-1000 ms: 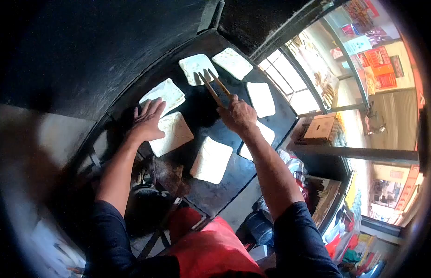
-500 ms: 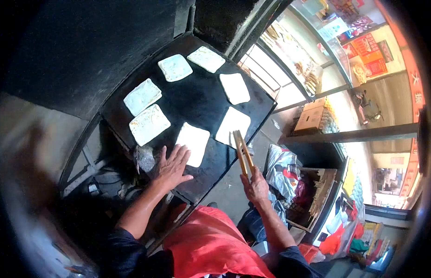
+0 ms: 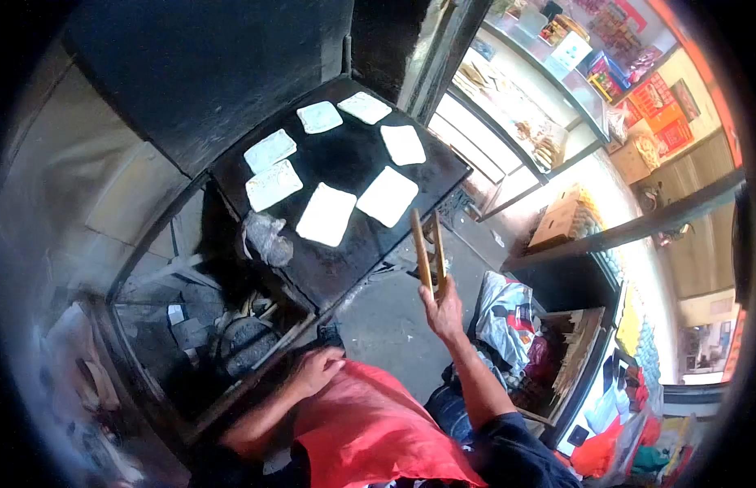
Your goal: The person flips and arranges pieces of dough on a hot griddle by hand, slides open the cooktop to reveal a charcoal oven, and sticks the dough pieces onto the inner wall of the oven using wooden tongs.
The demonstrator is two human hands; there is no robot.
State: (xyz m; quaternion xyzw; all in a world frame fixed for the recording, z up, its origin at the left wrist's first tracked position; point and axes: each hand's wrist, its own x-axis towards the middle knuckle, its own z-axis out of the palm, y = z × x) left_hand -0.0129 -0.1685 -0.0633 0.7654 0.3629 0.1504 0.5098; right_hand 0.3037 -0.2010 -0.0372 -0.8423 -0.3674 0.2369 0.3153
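Observation:
Several flat, pale squares of dough lie in a ring on the dark griddle (image 3: 345,150); the nearest ones are a front square (image 3: 326,214) and a right square (image 3: 387,197). My right hand (image 3: 444,313) is closed around wooden tongs (image 3: 427,252), whose tips point up, apart, just off the griddle's right edge with nothing between them. My left hand (image 3: 319,370) is at the top of the red apron (image 3: 366,423), fingers curled, below the griddle's front edge. Whether it holds any of the cloth is unclear.
A crumpled greyish cloth (image 3: 268,238) sits on the griddle's left front corner. Plastic bags (image 3: 506,313) and an open box (image 3: 569,358) stand at the right. A cardboard box (image 3: 557,218) is beside egg trays. A metal frame (image 3: 154,382) borders the lower left.
My left hand has drawn back from over the dough to the apron, its fingers now curled. The tongs have left the right dough square. The view has shifted, showing the griddle farther off.

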